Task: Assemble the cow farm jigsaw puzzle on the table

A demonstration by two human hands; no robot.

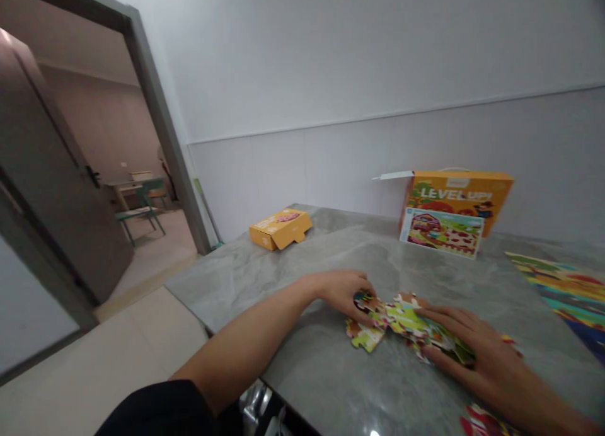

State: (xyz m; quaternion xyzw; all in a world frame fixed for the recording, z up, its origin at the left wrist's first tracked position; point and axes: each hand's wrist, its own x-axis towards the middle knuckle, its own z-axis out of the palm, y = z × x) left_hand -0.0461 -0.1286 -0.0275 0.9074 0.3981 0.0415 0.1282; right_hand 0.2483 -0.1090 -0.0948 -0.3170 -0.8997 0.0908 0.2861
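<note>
My left hand (344, 291) reaches in from the left, its fingers bent round a jigsaw puzzle piece (365, 302) with dark and brown print. Just below it lies another part of the puzzle, a yellow-green piece (369, 339). Beside these, a cluster of green and multicoloured jigsaw pieces (405, 319) spreads toward my right hand (477, 343). That hand rests over the cluster's right side, fingers stretched out and thumb apart, covering some of the pieces. Whether the pieces under it are joined is partly hidden.
An orange "LEVEL UP!" box (456, 193) stands at the back with a farm picture card (443, 233) leaning on it. A smaller yellow box (280, 228) lies far left. A colourful printed sheet (574, 291) is at right; red pieces (486, 421) lie near the front.
</note>
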